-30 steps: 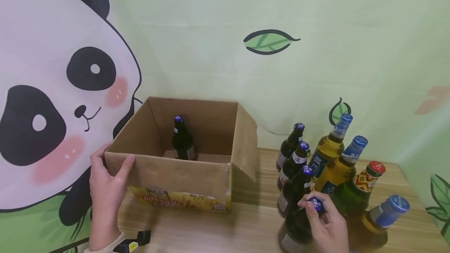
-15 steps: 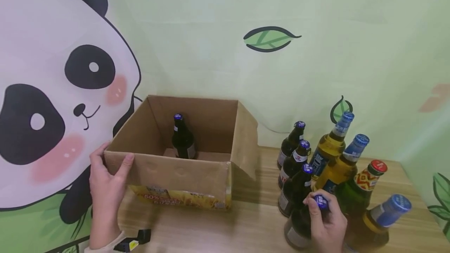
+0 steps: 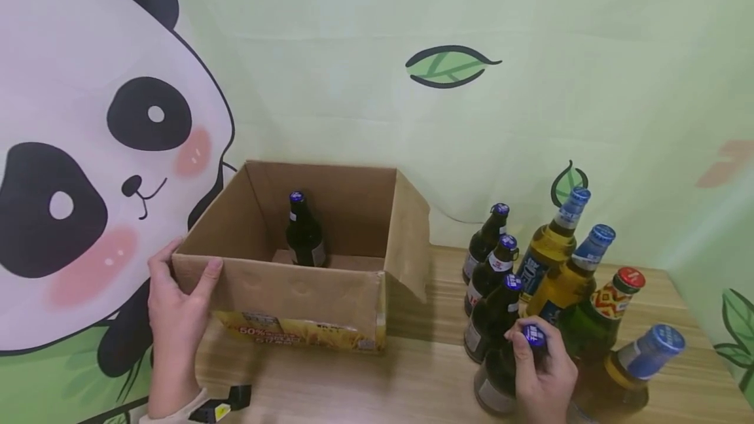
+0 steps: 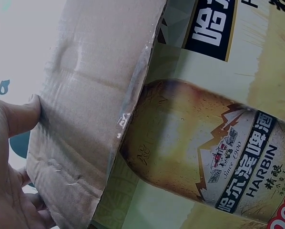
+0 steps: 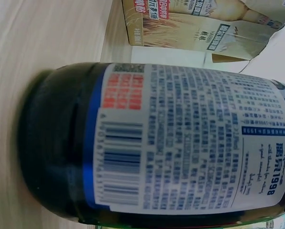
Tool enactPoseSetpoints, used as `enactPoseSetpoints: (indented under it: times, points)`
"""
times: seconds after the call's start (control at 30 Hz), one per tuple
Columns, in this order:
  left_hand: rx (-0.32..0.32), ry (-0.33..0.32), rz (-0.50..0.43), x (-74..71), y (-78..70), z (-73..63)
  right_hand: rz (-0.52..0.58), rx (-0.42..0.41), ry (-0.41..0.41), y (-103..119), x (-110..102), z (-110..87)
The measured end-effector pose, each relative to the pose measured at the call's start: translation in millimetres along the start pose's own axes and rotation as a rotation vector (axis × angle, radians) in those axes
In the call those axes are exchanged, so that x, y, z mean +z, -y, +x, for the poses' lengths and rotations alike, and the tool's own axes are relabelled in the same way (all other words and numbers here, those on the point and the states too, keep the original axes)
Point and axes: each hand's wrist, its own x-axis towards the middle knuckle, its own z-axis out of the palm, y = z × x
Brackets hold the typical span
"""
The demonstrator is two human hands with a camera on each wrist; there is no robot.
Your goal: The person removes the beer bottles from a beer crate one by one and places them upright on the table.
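My left hand grips the near left corner of an open cardboard box, thumb on the front face; in the left wrist view the thumb and fingers hold the bare cardboard edge. Inside the box a dark beer bottle with a blue cap stands upright toward the back. At the front right, my right hand holds another dark beer bottle by its neck, just below the blue cap. This bottle's white back label with a barcode fills the right wrist view.
Beyond the held bottle stand several dark bottles in a row. To their right are yellow bottles with blue caps, a green bottle with a red cap and a nearer amber bottle. A printed cloth hangs behind the wooden table.
The bottle in my right hand has shifted slightly right and away from me over the table. The left hand and the box stay where they were.
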Motion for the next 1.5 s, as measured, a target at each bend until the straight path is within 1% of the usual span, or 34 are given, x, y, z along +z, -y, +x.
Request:
enactPoseSetpoints:
  times: [0.23, 0.47, 0.6, 0.7, 0.87, 0.97, 1.1, 1.13, 1.23, 1.33, 1.37, 1.5]
  points:
    - [-0.006, -0.004, 0.000, -0.2, 0.8, 0.5, -0.011, -0.015, -0.003, -0.2, 1.3, 0.6]
    - [-0.016, 0.008, -0.009, 1.1, 0.1, 0.0, -0.024, -0.024, -0.018, 6.2, 2.8, 4.0]
    - [-0.018, 0.008, -0.005, 0.9, -0.3, -0.1, -0.029, 0.003, -0.016, 5.6, 1.4, 2.3]
    - [-0.011, 0.007, 0.000, 0.7, 0.2, -0.5, 0.000, 0.029, -0.016, 3.1, -1.2, 0.8]
    - [-0.007, 0.010, 0.002, 1.6, 0.8, -0.7, 0.067, 0.040, 0.031, 1.6, -7.2, 4.4]
    - [-0.010, 0.006, 0.000, 1.1, 0.0, -0.3, 0.064, 0.039, 0.068, 3.4, -9.4, 7.6]
    - [-0.006, -0.002, 0.005, -0.6, -0.5, -0.1, 0.049, 0.046, 0.094, 8.1, -9.7, 10.7]
    - [-0.006, -0.002, 0.006, -0.7, -0.4, 0.0, 0.050, 0.062, 0.097, 9.9, -9.8, 11.4]
    - [-0.004, -0.002, 0.008, -0.4, 0.5, 0.1, 0.009, 0.162, 0.117, 16.7, -10.5, 13.4]
    - [-0.002, -0.004, 0.010, 0.0, 1.2, 0.3, -0.068, 0.285, 0.147, 24.6, -11.8, 15.8]
    - [0.000, -0.005, 0.012, 0.2, 1.2, 0.2, -0.096, 0.314, 0.159, 26.8, -12.4, 16.5]
    - [0.000, -0.004, 0.007, 1.1, 0.9, -0.1, -0.152, 0.355, 0.196, 32.4, -14.4, 19.3]
